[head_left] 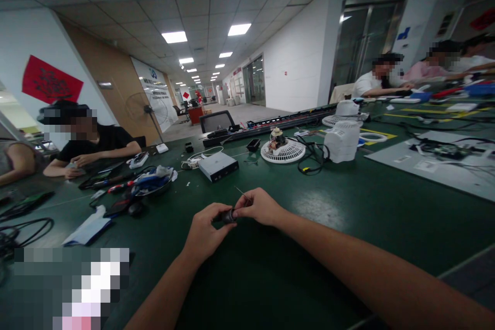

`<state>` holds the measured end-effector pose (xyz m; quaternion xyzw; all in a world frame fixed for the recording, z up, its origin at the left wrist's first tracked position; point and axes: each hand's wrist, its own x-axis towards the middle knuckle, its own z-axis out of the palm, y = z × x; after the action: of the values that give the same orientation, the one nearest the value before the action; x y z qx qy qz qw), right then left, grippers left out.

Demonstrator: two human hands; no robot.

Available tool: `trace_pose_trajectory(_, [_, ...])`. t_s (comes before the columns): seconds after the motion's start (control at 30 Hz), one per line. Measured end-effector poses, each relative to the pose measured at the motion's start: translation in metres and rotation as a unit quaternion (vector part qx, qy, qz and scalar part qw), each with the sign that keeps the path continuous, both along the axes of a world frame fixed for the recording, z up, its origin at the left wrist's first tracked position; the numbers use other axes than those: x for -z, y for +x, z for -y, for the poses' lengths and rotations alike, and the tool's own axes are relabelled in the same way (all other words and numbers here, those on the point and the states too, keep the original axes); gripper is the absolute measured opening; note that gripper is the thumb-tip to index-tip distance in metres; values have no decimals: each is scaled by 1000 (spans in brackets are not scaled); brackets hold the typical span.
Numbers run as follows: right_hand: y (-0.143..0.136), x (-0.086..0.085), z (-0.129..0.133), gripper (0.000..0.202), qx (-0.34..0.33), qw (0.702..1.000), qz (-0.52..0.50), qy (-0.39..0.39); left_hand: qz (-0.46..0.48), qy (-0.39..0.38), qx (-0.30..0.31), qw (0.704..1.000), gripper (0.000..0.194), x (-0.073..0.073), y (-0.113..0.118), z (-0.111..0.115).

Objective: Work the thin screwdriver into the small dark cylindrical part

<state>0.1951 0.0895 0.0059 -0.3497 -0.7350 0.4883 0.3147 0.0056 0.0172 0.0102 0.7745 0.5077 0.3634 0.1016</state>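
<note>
Over the green tabletop (294, 247), my left hand (203, 229) grips a small dark cylindrical part (229, 216) between thumb and fingers. It looks metallic, but its exact kind is too small to tell. My right hand (261, 207) meets it from the right, its fingers pinched at the cylinder's end. A thin, pale rod or wire (241, 192) sticks out up and left from those right fingers. Whatever lies between the right fingertips and the cylinder is hidden.
Beyond my hands sit an optical disc drive (218, 166), a round white fan grille (283, 151) and a white plastic housing (342, 142). At left lie tools and cloth in a dish (154, 181) and a folded blue paper (87, 228). Co-workers sit left and far right.
</note>
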Motion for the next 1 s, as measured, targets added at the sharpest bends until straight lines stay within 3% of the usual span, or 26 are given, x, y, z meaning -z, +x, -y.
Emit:
trace_pose_trajectory(0.2, [2,-2,3,18,24,992,57,111,-1,-8,3,1000,27,0,0,1])
trace_pose_trajectory(0.43, [6,-2,1,14,-41,991,72,103,0,-32,17,999,26,-1,1,2])
trace_pose_trajectory(0.7, [4,-4,7,18,-16,974,152,168,-25,-41,46,998,28,-2,3,4])
trace_pose_trajectory(0.87, [1,-5,10,18,-10,972,147,184,-12,-32,20,999,23,-1,3,1])
trace_pose_trajectory(1.0, [3,-6,8,27,28,968,151,200,-7,-42,-44,998,23,3,0,-5])
